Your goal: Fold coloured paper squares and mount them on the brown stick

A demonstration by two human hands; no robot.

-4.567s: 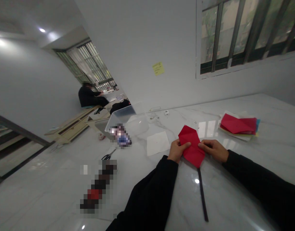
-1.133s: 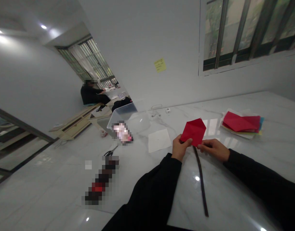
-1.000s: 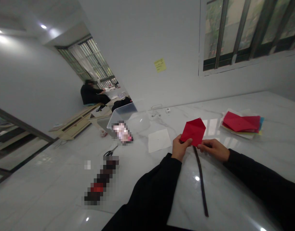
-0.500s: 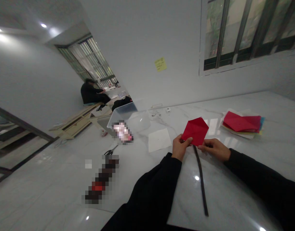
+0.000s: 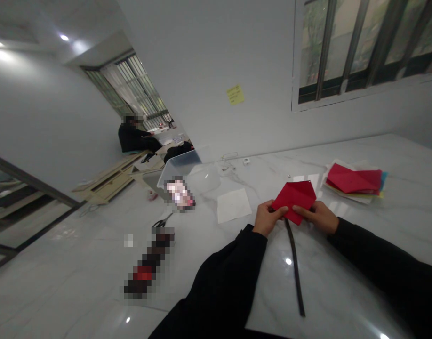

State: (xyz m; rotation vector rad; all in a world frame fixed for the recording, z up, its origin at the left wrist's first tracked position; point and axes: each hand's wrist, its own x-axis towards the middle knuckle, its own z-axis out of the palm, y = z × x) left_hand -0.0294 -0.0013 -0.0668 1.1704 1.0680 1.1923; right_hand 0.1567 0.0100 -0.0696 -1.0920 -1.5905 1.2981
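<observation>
Head view: L hand (image 5: 268, 218) & R hand (image 5: 316, 216) both closed on a folded red paper (image 5: 294, 201), pinching it at the lower edges, held between them over the marble table (image 5: 385, 245). Paper looks light, thin, soft w/ creases, so it'd bend easily; best held by the edges w/ fingertips. Long dark strip (image 5: 294, 268) lies just below the hands, white sheet (image 5: 233, 205) left of L hand, stack of coloured paper (image 5: 353, 181) beyond R hand.
</observation>
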